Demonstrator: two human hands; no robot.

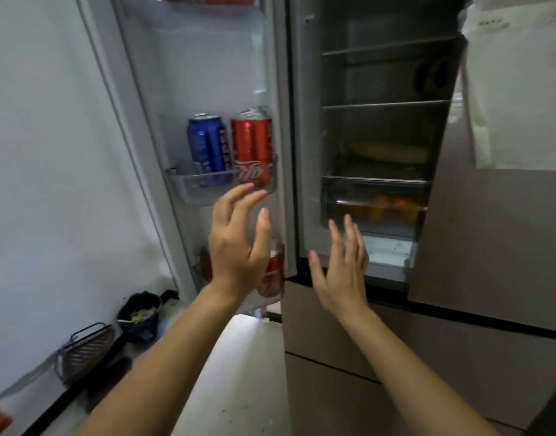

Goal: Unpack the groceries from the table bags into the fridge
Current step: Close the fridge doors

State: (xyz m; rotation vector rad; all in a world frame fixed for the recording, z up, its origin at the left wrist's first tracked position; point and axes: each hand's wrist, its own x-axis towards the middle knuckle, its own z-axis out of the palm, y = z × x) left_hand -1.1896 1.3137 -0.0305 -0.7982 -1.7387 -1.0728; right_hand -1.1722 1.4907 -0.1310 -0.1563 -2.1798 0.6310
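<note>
- Red can (253, 149) and blue can (207, 149), two, stand upright side by side in our fridge (380, 80) door shelf (191, 187).
- Our left hand (239, 240), at 6 o'clock below them, fingers spread, holds nothing; it hides part of a lower can (275, 272).
- Our right hand (342, 265), at 3 o'clock, is equally spread and empty before the drawer (374, 196).

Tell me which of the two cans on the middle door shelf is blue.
The Pepsi can, on the left; the red can stands to its right.
</note>
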